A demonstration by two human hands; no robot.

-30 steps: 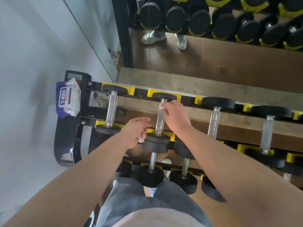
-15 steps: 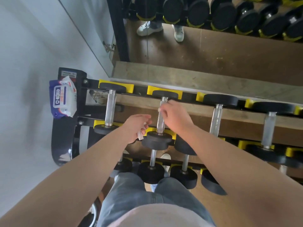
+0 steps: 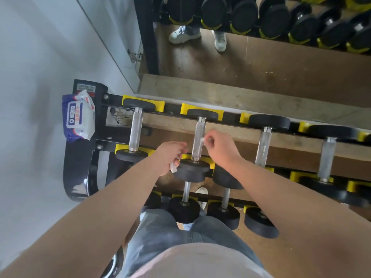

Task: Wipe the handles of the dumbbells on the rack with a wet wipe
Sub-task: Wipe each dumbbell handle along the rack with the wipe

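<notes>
Wipe pack (image 3: 79, 117) label unreadable, rack (image 3: 79, 169) cut off at right edge

On the top tier of the rack (image 3: 80, 167) four dumbbells lie side by side, handles running front to back: the first dumbbell (image 3: 135, 130) leftmost, then the second dumbbell (image 3: 198, 137), third dumbbell (image 3: 264, 145) and fourth dumbbell (image 3: 326, 157). A pack of wipes (image 3: 79, 117) sits on the rack's left end, left of the first dumbbell. The left hand (image 3: 170, 155), with a spare wipe (image 3: 173, 168) under it, is just left of the second dumbbell's handle. The right hand (image 3: 220, 147) is just right of it, pinching a wet wipe (image 3: 202, 139) at the handle's side. The lower dumbbells (image 3: 184, 209) sit nearer the person and a mirror (image 3: 261, 57) stands behind the rack.
</notes>
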